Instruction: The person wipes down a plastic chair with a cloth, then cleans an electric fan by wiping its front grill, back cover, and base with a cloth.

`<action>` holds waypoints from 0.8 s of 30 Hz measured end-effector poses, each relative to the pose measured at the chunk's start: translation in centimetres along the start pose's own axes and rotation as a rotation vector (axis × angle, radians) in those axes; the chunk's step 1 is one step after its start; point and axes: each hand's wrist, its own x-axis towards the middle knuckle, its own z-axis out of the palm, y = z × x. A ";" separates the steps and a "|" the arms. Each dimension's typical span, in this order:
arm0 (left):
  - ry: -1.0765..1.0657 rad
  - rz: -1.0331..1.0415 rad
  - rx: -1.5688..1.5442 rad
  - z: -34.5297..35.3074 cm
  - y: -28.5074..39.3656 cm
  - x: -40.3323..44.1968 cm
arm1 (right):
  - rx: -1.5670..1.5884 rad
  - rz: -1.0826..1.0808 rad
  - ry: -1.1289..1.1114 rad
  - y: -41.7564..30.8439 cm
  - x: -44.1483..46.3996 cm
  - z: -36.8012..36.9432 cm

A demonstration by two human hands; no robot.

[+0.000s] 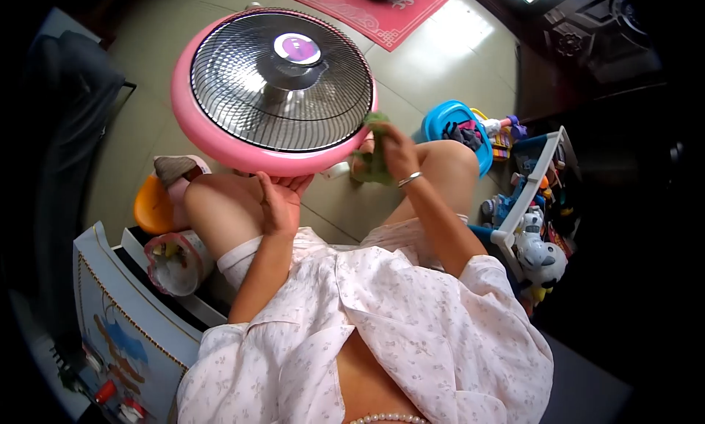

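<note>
A round dish-shaped electric heater (294, 162) with a pink rim faces up in front of my knees. A black wire grille (242, 79) covers its silvery bowl, and a round purple-and-white label (297, 49) marks the centre. My left hand (282, 200) supports the near edge of the rim from below, palm up, its fingertips partly hidden under it. Closed around a green cloth (378, 156), my right hand (398, 151) is at the right side of the rim. The cloth's upper end touches or nearly touches the edge there.
On the right stand a blue basin (442, 116) with dark cloth and a white-edged bin (544, 176) of toys. Left are an orange object (152, 207), a clear container (176, 262) and a white panel (139, 314). A red mat (367, 9) lies on the tiled floor (418, 68).
</note>
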 end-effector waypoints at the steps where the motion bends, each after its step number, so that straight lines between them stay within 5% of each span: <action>1: -0.051 0.005 0.038 -0.6 -0.4 0.3 | -0.139 -0.080 0.115 -0.2 0.4 -0.8; 7: -0.170 0.112 0.449 1.1 -0.4 0.5 | 0.136 -0.295 -0.124 -4.5 -2.8 6.8; 10: -0.260 0.296 0.760 1.2 -1.0 1.6 | -0.367 -0.462 -0.332 -5.2 -3.1 11.7; 12: -0.258 0.557 0.755 2.7 -1.2 1.7 | -0.779 -0.862 -0.395 -4.4 -2.3 14.6; 14: -0.249 0.573 0.748 2.4 -1.5 2.8 | -0.917 -0.938 -0.325 -4.9 -2.8 16.3; 16: -0.343 0.423 1.259 2.2 -1.7 3.7 | -1.179 -1.037 -0.150 -4.9 -2.5 17.0; 17: -0.434 0.354 0.991 2.3 -2.1 3.8 | -1.232 -0.998 -0.139 -5.2 -2.0 16.7; 24: -0.560 0.235 1.045 5.5 0.2 2.4 | -1.120 -1.104 -0.033 -5.9 -0.5 14.4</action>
